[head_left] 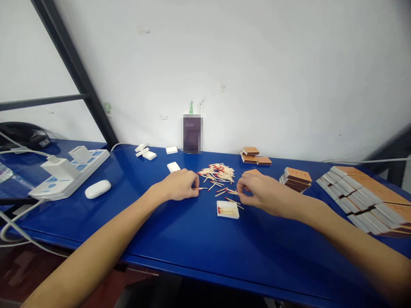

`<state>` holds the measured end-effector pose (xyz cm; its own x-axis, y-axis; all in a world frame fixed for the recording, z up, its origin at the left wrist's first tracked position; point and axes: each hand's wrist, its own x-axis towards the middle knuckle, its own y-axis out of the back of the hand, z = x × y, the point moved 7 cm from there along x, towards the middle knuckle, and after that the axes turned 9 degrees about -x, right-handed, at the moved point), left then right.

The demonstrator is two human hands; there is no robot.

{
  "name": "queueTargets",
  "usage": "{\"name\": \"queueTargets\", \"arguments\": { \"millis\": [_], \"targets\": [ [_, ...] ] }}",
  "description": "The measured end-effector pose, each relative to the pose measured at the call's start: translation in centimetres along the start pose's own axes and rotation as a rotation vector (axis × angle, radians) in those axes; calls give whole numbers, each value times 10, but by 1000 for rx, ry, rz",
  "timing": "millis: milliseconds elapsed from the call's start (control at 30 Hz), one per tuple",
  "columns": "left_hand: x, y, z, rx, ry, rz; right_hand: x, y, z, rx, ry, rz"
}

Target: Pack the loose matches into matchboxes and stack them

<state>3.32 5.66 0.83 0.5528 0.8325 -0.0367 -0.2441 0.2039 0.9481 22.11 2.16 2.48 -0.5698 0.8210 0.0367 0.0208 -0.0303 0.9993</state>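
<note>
My left hand [183, 185] is closed in a pinch on a match [203, 188], whose red head points out toward the right. Across from it, my right hand [257, 189] has its thumb and fingers together at the ends of a few matches [232, 192]. Between and behind the hands lies a loose heap of red-headed matches [221, 172], with several strays in front of it. A white matchbox tray [228, 215] holding several matches sits just in front, left of my right hand. Part of an orange matchbox [253, 172] shows behind my right hand.
White trays [149, 155] lie at the back left, one [174, 167] behind my left hand. Orange matchboxes stand at the back [263, 161], right [297, 176] and far right [372, 192]. A power strip [69, 175] and white earphone case [98, 189] occupy the blue table's [154, 239] left.
</note>
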Motion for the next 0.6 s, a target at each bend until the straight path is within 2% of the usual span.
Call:
{"name": "queueTargets", "arguments": {
  "millis": [167, 267, 433, 600],
  "targets": [
    [-3, 0, 0, 34, -4, -30, -9, -2, -33, 60, 122, -101],
    [-5, 0, 5, 91, -32, -17, -9, -2, -39, 61, 130, -103],
    [-9, -1, 14, 104, -92, -15, -8, -3, -22, 141, 77, -74],
    [-8, -2, 15, 90, -109, -17, -7, -17, 4, 129, -24, -52]
  ]
}}
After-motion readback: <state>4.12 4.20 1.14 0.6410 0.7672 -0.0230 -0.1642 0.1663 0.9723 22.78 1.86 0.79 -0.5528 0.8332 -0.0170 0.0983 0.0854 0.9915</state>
